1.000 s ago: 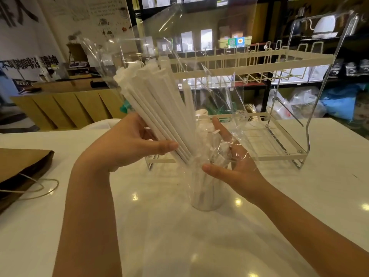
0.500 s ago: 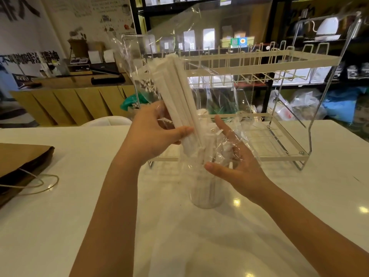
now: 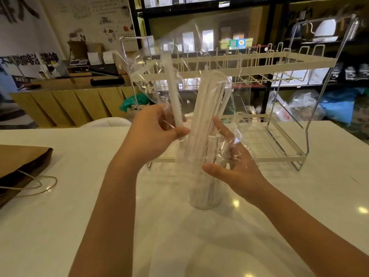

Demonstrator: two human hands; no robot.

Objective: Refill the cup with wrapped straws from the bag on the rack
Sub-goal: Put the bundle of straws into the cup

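A clear cup (image 3: 203, 196) stands on the white table in front of me. A bundle of white wrapped straws (image 3: 207, 108) stands upright in it, leaning slightly right. My left hand (image 3: 153, 132) pinches one wrapped straw (image 3: 172, 90) together with the crinkled clear plastic bag (image 3: 143, 76), just left of the bundle. My right hand (image 3: 235, 166) is cupped against the right side of the cup's top, fingers spread, with clear bag film lying over them.
A white two-tier wire rack (image 3: 259, 62) stands right behind the cup. A brown paper bag with cord handles (image 3: 22, 164) lies at the table's left edge. Shelves and a wooden counter fill the background.
The straw bundle went from tilted in my left hand to standing in the cup. My left hand now holds a single straw and the bag. My right hand stayed by the cup.
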